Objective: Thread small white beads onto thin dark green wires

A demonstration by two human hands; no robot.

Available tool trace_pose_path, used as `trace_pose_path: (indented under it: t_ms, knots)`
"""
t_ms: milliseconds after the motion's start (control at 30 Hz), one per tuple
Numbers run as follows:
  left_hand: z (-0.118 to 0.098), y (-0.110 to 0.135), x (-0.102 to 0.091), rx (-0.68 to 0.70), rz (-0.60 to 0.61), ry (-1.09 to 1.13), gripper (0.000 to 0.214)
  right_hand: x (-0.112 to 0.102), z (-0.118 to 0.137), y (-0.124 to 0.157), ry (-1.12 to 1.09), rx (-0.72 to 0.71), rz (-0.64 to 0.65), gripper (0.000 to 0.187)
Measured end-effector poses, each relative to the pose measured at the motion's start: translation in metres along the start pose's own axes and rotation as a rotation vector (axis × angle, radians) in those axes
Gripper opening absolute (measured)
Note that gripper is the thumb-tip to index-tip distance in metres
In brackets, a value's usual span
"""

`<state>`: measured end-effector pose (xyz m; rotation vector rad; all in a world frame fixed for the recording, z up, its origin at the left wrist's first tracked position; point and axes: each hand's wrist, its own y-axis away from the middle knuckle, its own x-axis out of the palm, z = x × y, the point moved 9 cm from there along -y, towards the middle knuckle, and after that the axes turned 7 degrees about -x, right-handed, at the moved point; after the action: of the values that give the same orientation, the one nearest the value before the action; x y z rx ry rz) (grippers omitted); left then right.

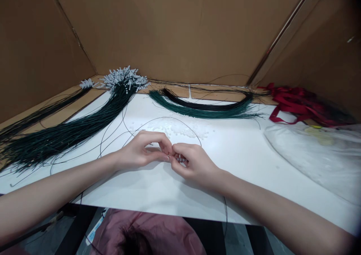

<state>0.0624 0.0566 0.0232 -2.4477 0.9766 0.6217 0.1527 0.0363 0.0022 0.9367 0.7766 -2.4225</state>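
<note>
My left hand (145, 149) and my right hand (191, 163) meet fingertip to fingertip over the white table (242, 153). Both are pinched closed. A thin dark wire (169, 118) loops from the hands across the table and back. Small clear beads (180, 159) show inside my right hand's fingers, apparently on the wire. A scatter of loose white beads (180, 129) lies just beyond the hands.
A big bundle of dark green wires with white beaded tips (84, 125) lies at the left. A curved bundle of green and black wires (203, 108) lies at the back. Red ribbons (296, 102) and a clear plastic bag (316, 153) are at the right. Cardboard walls surround the table.
</note>
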Motion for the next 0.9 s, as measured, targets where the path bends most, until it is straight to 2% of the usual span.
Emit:
trace_pose_path:
  t_ms: [900]
  knots:
    - [0.0008, -0.0012, 0.0004, -0.020, 0.007, 0.009, 0.005, 0.0007, 0.0007, -0.0005, -0.009, 0.003, 0.009, 0.009]
